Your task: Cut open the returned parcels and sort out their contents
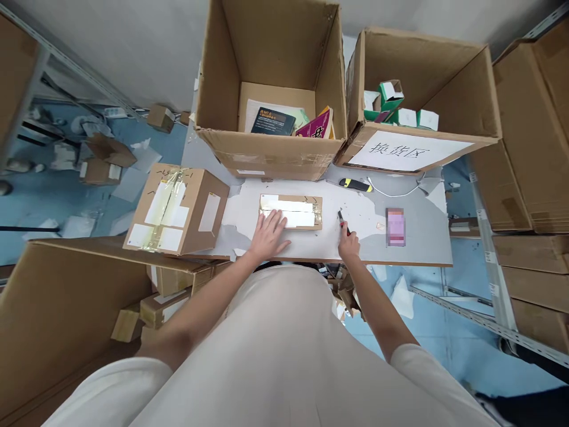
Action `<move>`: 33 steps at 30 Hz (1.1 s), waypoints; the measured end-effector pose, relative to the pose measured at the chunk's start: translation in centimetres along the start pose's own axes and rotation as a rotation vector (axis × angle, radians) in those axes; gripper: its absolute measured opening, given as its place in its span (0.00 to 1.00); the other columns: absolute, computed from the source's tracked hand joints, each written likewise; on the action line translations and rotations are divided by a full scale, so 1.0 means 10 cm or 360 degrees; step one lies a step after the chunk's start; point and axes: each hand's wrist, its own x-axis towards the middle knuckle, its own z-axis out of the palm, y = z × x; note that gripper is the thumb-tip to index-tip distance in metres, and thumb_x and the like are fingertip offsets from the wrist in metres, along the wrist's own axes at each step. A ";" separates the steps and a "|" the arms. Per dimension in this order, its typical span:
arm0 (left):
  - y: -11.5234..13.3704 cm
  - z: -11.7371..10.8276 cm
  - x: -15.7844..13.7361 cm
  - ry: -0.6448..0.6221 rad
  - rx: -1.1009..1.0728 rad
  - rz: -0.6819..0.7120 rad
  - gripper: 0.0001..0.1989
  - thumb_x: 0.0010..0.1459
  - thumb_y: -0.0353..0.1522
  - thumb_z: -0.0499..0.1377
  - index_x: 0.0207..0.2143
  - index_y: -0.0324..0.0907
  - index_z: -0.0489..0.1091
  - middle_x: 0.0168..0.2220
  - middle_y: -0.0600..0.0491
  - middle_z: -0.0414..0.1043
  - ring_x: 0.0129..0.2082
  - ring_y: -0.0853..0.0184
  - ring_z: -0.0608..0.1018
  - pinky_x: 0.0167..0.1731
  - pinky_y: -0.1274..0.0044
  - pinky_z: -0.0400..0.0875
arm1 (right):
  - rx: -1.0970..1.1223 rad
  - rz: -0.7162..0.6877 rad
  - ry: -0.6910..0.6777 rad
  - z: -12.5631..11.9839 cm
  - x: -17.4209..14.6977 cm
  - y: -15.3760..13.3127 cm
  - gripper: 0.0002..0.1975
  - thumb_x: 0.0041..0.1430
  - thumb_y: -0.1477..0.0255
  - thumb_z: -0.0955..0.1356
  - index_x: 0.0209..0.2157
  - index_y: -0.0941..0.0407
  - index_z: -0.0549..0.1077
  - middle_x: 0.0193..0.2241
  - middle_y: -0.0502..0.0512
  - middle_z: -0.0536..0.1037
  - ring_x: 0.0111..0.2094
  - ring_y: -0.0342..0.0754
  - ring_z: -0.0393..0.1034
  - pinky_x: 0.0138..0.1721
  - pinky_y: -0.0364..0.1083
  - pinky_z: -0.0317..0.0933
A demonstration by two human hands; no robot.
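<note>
A small cardboard box (315, 220), taped and with white labels on top, lies flat on the white table (311, 246). My left hand (269, 234) rests on its left end with the fingers spread. To the right of the box, my right hand (348, 242) is closed around a box cutter (341, 217) with a dark blade end and a bit of red showing. The cutter points away from me and is apart from the box. Farther back on the table lies a second, yellow-and-black utility knife (355, 184).
Behind stand a large open carton (271, 154) holding books and another carton (418, 145) with green-and-white boxes. A taped box (195, 207) sits at left, above an open carton (66, 296) of parcels. A blurred pink item (395, 227) lies at right, near a metal shelf (493, 261).
</note>
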 end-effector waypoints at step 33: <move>-0.05 0.11 -0.32 -0.0281 -0.0076 0.0065 0.42 0.55 0.42 0.57 0.67 0.36 0.44 0.69 0.43 0.40 0.69 0.54 0.43 0.65 0.62 0.43 | -0.0482 -0.0897 0.0283 -1.20 0.90 -1.64 0.20 0.69 0.63 0.51 0.52 0.54 0.66 0.45 0.64 0.74 0.40 0.54 0.70 0.36 0.47 0.57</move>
